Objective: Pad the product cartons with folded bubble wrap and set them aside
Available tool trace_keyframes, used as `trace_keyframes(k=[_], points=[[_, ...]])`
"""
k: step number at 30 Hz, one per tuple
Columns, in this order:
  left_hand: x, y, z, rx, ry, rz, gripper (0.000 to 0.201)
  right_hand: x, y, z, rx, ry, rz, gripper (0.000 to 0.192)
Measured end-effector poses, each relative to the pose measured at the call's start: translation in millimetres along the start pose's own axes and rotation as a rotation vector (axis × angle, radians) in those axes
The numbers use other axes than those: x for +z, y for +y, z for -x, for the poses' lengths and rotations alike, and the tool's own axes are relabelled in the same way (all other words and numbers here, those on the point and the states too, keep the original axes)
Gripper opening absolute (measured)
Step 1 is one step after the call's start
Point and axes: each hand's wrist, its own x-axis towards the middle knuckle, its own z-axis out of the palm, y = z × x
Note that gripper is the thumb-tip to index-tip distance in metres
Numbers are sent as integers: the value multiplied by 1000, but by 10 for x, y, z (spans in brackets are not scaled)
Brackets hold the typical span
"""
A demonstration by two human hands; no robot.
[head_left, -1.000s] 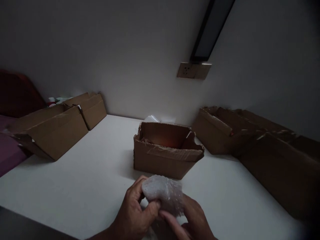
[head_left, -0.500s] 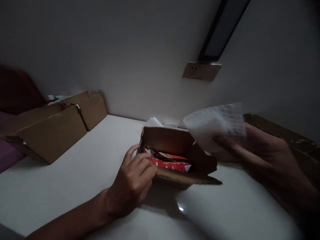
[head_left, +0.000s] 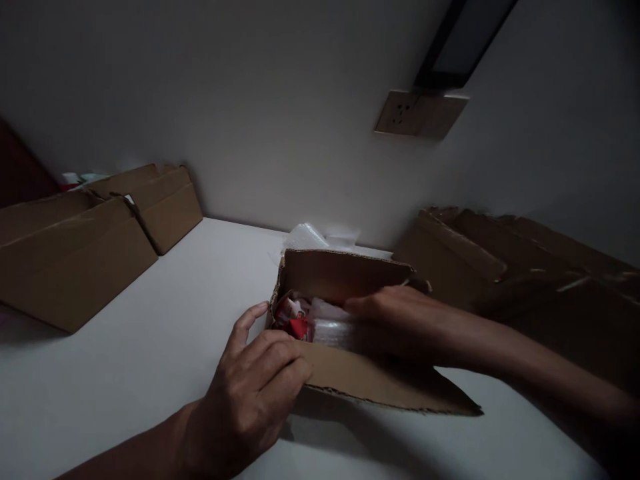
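Two bare hands were seen at a small open cardboard box [head_left: 350,377] set near the middle of the white desk [head_left: 125,373]. At the desk's left edge, two long brown cartons [head_left: 70,260] with rough, torn flaps were laid side by side. The left hand [head_left: 255,393] was curled over the small box's near left corner, fingers bent on the ragged corrugated rim, thumb spread. Red and white packets [head_left: 293,319] were visible inside at the left end. A soft, translucent bubble-wrap bundle [head_left: 333,327] was pressed down among them under the right hand [head_left: 395,313], which lay flat inside the box; whether it gripped the bundle could not be told.

Half a second before, the bundle had been held up in the air at the right, clear of the box; it had since been brought down into it. The near flap had been folded further outward onto the desk.

More crumpled clear wrap [head_left: 310,235] was lodged behind the box against the wall. At the desk's right edge, dim, battered cartons [head_left: 500,260] were stacked, and a wall socket [head_left: 420,113] was mounted above.
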Motion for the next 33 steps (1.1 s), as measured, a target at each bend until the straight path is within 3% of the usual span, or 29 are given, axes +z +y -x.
trace_keyframes(k=[3, 5, 10, 14, 17, 21, 27, 33], points=[[-14, 4, -40, -24, -1, 19, 26, -12, -71, -105, -32, -217, 171, 17], [-22, 1, -69, -36, 3, 30, 25, -65, -100, -140, -23, -274, 282, 18], [-44, -30, -124, -12, 7, 48, 26, -37, -120, -212, -84, -276, 280, 20], [-56, -54, -142, -18, -21, 42, 25, 66, -160, -245, -59, -273, 411, 19], [-55, -62, -148, -23, -29, 35, 24, 11, -160, -193, -41, -205, 443, 18], [-46, -72, -170, -26, -11, 28, 26, -65, -144, -163, 4, -82, 321, 18], [-42, -75, -225, -55, 1, 8, 24, 11, -277, -339, -31, -226, 326, 24], [-55, -80, -229, -59, 14, -21, 23, -136, -308, -170, -104, -333, 242, 26]])
